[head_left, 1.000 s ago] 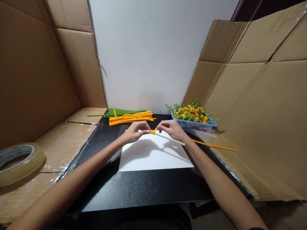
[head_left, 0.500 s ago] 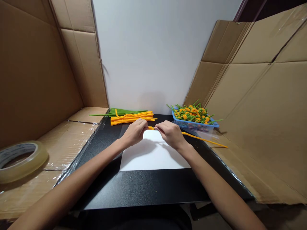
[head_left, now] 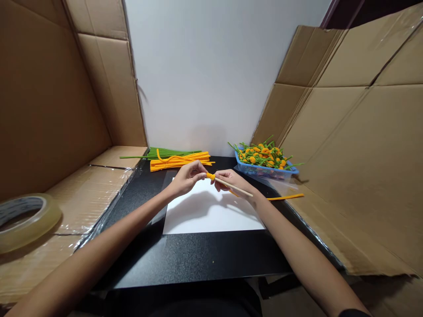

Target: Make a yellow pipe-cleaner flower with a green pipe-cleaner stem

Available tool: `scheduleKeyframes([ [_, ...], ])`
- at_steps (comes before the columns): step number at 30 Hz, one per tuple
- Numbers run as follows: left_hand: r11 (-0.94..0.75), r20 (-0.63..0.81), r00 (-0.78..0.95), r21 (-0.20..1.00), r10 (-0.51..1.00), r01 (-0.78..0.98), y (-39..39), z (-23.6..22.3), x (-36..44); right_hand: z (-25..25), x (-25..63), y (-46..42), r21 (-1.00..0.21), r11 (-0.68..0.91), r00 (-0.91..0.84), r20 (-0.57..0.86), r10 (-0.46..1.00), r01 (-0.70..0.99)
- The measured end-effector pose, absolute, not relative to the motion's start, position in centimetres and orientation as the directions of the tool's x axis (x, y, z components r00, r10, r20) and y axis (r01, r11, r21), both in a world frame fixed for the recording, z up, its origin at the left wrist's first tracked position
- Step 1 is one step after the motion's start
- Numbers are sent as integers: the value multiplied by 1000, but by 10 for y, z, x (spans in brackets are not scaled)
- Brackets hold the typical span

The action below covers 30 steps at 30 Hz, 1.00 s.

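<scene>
My left hand (head_left: 188,178) pinches a small coil of orange pipe cleaner (head_left: 210,176) at the tip of a thin wooden stick (head_left: 234,187). My right hand (head_left: 233,184) grips the stick further along, with the stick's far end sticking out past the wrist. The pipe cleaner's long tail (head_left: 284,198) runs from beneath my right hand out to the right. Both hands hover above a white paper sheet (head_left: 211,215). My fingers hide part of the coil.
A black table (head_left: 194,257) holds bundled green pipe cleaners (head_left: 172,153), orange pipe cleaners (head_left: 178,161), and a blue basket (head_left: 261,172) of orange-and-green pipe-cleaner flowers (head_left: 264,155). Cardboard panels line both sides. A clear tape roll (head_left: 23,222) lies on the left cardboard.
The stick, hidden between my hands half a second ago, shows again, pointing right. The orange coil looks fuller, and the pipe cleaner's free tail has shortened.
</scene>
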<state>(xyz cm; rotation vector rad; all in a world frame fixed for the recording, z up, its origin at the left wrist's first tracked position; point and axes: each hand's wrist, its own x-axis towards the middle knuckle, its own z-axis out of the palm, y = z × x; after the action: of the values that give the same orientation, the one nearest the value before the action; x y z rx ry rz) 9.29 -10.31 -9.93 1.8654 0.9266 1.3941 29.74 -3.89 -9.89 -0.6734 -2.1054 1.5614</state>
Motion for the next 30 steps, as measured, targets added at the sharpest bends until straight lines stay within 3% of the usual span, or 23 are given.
scheduleKeyframes([
  [6,-535,621,-68,721,781,440,-98,-114,94,-105,283,-47,-948,281,-738,81,670,150],
  [8,-512,648,-118,689,752,514,-96,-119,92,-105,279,-55,-910,363,-716,117,688,200],
  [10,-496,685,-113,622,720,606,-96,-121,88,-103,276,-65,-744,573,-656,246,713,343],
  [13,-517,714,51,454,698,726,-98,-120,83,-98,279,-75,-301,772,-604,490,628,560],
  [16,-584,648,304,272,699,765,-102,-117,81,-91,288,-69,-145,819,-622,582,524,555],
  [19,-622,553,452,159,699,767,-103,-113,79,-87,299,-52,-276,815,-573,597,561,510],
  [21,-621,510,493,108,705,777,-103,-112,77,-89,303,-42,-480,752,-564,500,658,452],
  [23,-609,482,509,67,713,790,-102,-111,75,-93,304,-35,-611,673,-597,374,710,417],
  [25,-597,464,515,39,721,801,-102,-112,76,-99,300,-35,-637,640,-613,314,725,431],
  [30,-592,433,515,53,739,804,-106,-117,83,-112,288,-41,-588,641,-557,352,752,493],
])
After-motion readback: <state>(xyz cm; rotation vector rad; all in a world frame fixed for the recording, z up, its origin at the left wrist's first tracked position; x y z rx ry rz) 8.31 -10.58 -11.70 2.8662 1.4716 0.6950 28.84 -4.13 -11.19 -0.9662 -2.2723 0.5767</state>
